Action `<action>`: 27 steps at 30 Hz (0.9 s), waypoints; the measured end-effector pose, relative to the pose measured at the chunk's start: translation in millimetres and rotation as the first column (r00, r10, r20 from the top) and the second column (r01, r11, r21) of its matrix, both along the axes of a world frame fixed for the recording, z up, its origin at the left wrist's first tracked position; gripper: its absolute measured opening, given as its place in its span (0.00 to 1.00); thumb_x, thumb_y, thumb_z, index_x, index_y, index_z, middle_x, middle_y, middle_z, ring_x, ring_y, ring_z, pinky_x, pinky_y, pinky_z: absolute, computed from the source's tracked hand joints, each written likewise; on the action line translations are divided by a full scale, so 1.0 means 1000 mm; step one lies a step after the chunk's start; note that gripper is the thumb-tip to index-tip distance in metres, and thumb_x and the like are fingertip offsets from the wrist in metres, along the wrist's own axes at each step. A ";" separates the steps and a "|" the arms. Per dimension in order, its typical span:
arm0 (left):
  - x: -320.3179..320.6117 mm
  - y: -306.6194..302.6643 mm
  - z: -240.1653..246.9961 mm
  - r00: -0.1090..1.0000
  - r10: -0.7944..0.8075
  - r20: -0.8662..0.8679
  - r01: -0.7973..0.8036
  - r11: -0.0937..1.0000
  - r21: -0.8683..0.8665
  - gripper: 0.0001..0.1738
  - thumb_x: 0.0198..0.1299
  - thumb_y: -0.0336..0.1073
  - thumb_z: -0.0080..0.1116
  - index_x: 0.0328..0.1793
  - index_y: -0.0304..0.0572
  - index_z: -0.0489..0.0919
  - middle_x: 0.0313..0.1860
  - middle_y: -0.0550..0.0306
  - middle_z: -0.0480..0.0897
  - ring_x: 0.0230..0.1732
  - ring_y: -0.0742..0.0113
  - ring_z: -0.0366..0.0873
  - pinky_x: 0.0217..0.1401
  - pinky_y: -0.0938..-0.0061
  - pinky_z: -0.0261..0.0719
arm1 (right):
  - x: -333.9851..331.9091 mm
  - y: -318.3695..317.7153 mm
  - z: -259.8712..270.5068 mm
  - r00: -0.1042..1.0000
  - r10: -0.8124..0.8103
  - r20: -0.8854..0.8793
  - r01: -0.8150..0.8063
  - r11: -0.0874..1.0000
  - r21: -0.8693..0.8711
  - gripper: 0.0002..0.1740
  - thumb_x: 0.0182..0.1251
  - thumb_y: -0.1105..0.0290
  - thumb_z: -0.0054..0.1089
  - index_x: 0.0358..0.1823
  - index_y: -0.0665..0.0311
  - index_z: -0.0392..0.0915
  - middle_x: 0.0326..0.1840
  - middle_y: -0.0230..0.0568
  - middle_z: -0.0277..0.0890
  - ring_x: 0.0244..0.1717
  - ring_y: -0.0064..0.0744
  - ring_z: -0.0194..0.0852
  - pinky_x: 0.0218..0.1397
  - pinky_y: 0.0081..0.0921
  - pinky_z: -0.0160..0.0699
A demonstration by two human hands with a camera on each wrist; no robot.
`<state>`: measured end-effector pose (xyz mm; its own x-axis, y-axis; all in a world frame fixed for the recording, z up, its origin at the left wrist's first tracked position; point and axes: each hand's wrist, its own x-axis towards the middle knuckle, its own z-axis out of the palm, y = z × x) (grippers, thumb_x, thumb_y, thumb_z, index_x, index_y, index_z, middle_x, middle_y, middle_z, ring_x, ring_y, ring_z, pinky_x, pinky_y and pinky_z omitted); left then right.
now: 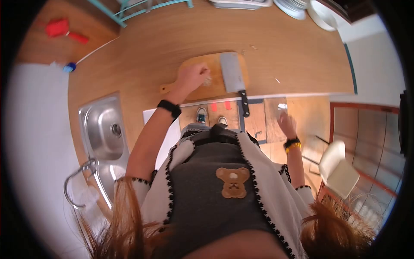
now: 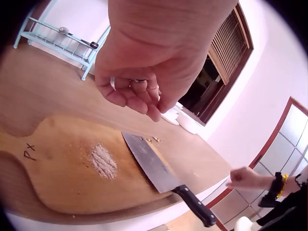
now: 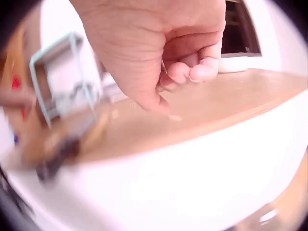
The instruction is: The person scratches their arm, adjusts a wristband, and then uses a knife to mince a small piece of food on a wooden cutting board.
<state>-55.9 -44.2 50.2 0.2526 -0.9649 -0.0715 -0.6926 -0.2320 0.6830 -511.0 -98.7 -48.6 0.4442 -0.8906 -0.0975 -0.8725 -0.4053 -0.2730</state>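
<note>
My left hand [image 1: 193, 77] hovers over a wooden cutting board [image 2: 67, 187], its fingers curled in and the thumb [image 2: 168, 102] against them. Nothing shows between them. Below it lies a small pile of finely chopped pale bits [image 2: 103, 161]. On the board's right side rests a cleaver [image 1: 232, 72], its black handle sticking out past the counter's front edge. My right hand [image 1: 287, 125] hangs in front of the counter, right of the cleaver, with fingers loosely curled and no object seen in them.
A small white scrap [image 1: 277, 80] lies on the wooden counter [image 1: 297, 60], right of the cleaver. A turquoise rack [image 2: 57, 41], stacked plates [image 1: 293, 6] and a white bowl [image 1: 322, 16] stand at the back. A steel sink [image 1: 103, 129] is at left, a chair [image 1: 338, 166] behind at right.
</note>
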 end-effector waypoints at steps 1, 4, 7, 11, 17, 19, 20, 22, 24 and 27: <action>0.002 -0.003 -0.004 0.999 0.014 0.035 -0.013 1.000 -0.016 0.14 0.59 0.45 0.54 0.34 0.43 0.79 0.30 0.48 0.81 0.35 0.49 0.79 0.35 0.60 0.74 | -0.008 0.011 -0.005 0.998 -0.058 0.014 0.056 0.994 0.097 0.12 0.59 0.60 0.59 0.34 0.61 0.74 0.24 0.45 0.77 0.28 0.47 0.78 0.29 0.39 0.75; 0.018 0.000 -0.024 0.990 0.049 0.131 -0.042 0.998 -0.054 0.13 0.59 0.45 0.52 0.35 0.45 0.79 0.30 0.47 0.81 0.36 0.47 0.78 0.36 0.57 0.74 | -0.006 0.028 -0.022 0.902 -0.426 0.074 0.338 0.803 0.491 0.22 0.63 0.50 0.58 0.41 0.63 0.73 0.24 0.40 0.78 0.26 0.31 0.79 0.28 0.29 0.76; 0.022 -0.002 -0.038 0.981 0.113 0.158 -0.109 0.993 -0.038 0.14 0.60 0.46 0.50 0.36 0.45 0.79 0.31 0.45 0.81 0.37 0.46 0.78 0.37 0.56 0.74 | 0.024 0.035 -0.035 0.744 -0.617 0.256 0.279 0.635 0.720 0.25 0.65 0.46 0.54 0.49 0.61 0.71 0.36 0.39 0.78 0.37 0.28 0.78 0.35 0.26 0.77; 0.038 0.014 -0.072 0.945 0.311 0.104 -0.314 0.949 0.021 0.18 0.62 0.49 0.48 0.36 0.42 0.77 0.32 0.42 0.80 0.39 0.44 0.77 0.39 0.54 0.74 | 0.111 0.023 0.002 0.529 -0.761 0.376 0.128 0.510 0.851 0.30 0.64 0.45 0.56 0.55 0.62 0.64 0.43 0.45 0.76 0.45 0.30 0.76 0.45 0.26 0.75; 0.047 0.020 -0.101 0.874 0.432 0.222 -0.417 0.902 -0.115 0.14 0.64 0.44 0.48 0.33 0.42 0.73 0.30 0.47 0.79 0.37 0.44 0.76 0.38 0.53 0.72 | 0.182 0.014 0.010 0.564 -0.731 0.385 0.111 0.528 0.842 0.28 0.65 0.50 0.58 0.55 0.64 0.64 0.36 0.38 0.75 0.34 0.24 0.76 0.37 0.23 0.76; 0.046 0.019 -0.104 0.885 0.396 0.243 -0.350 0.912 -0.212 0.11 0.64 0.41 0.49 0.34 0.43 0.72 0.30 0.49 0.78 0.37 0.46 0.76 0.38 0.53 0.71 | 0.195 0.014 0.015 0.574 -0.756 0.315 0.153 0.476 0.866 0.25 0.63 0.53 0.61 0.49 0.66 0.68 0.27 0.33 0.72 0.21 0.20 0.71 0.23 0.20 0.71; 0.045 0.019 -0.105 0.889 0.389 0.241 -0.346 0.916 -0.203 0.11 0.64 0.41 0.49 0.34 0.43 0.72 0.30 0.49 0.78 0.37 0.46 0.76 0.38 0.53 0.71 | 0.199 0.012 0.018 0.631 -0.706 0.322 0.125 0.503 0.855 0.22 0.63 0.56 0.62 0.45 0.67 0.68 0.18 0.33 0.68 0.11 0.23 0.66 0.14 0.20 0.66; 0.046 0.016 -0.111 0.906 0.342 0.247 -0.299 0.934 -0.197 0.09 0.64 0.40 0.49 0.35 0.43 0.72 0.32 0.49 0.78 0.38 0.47 0.75 0.38 0.54 0.71 | 0.208 0.011 0.034 0.650 -0.687 0.326 0.076 0.486 0.871 0.21 0.63 0.56 0.61 0.44 0.68 0.70 0.17 0.32 0.67 0.11 0.22 0.66 0.14 0.20 0.66; 0.047 0.015 -0.114 0.911 0.338 0.235 -0.292 0.933 -0.209 0.08 0.64 0.39 0.50 0.36 0.43 0.72 0.31 0.50 0.78 0.37 0.47 0.75 0.38 0.55 0.70 | 0.211 0.013 0.038 0.641 -0.670 0.375 -0.033 0.463 0.886 0.18 0.66 0.60 0.57 0.48 0.67 0.72 0.16 0.30 0.66 0.11 0.20 0.66 0.14 0.20 0.66; 0.045 0.011 -0.115 0.911 0.351 0.217 -0.293 0.920 -0.259 0.07 0.64 0.38 0.50 0.37 0.43 0.72 0.31 0.50 0.77 0.36 0.47 0.74 0.39 0.56 0.69 | 0.223 0.026 0.050 0.643 -0.613 0.459 0.031 0.619 0.785 0.15 0.66 0.64 0.55 0.50 0.65 0.71 0.16 0.38 0.70 0.13 0.27 0.71 0.17 0.26 0.69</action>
<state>-10.5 -33.1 -64.7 0.5336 -0.8116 0.2379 -0.7615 -0.3388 0.5525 -287.7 -72.6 1.5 0.3329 -0.7762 -0.5354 -0.3642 0.4179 -0.8323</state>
